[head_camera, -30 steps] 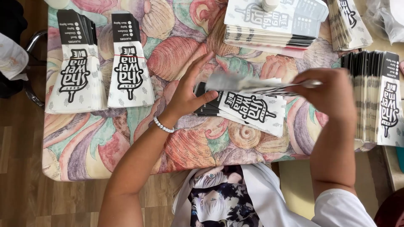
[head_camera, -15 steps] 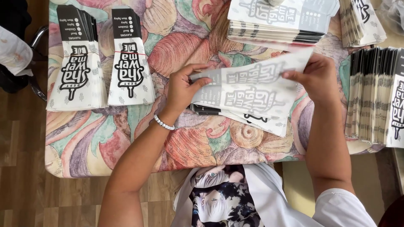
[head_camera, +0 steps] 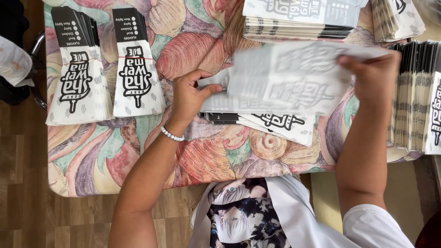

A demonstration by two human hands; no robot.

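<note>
**Paper sleeve lifted over the stack**

Above the small stack (head_camera: pixel 275 121) on the floral tablecloth (head_camera: pixel 202 156), the right hand (head_camera: pixel 374 76) holds a blurred white sleeve (head_camera: pixel 294 76). The left hand (head_camera: pixel 190 94) presses the stack's left end. Two banded bundles (head_camera: pixel 108 64) lie well left of it.

That paper sleeve (head_camera: pixel 294 78) I'm holding up is pure motion blur. Top stack (head_camera: pixel 298 18) is cropped, right hand (head_camera: pixel 374 76) fingertips hidden behind it.

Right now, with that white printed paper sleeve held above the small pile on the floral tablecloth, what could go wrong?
1. The white printed paper sleeve, pinched only by the right hand, is blurred in motion and could land askew.
2. The left hand steadies just one end of the small fanned pile, so it may spread further.
3. The pile lies near the floral tablecloth's edge; sleeves could slide off.
</note>
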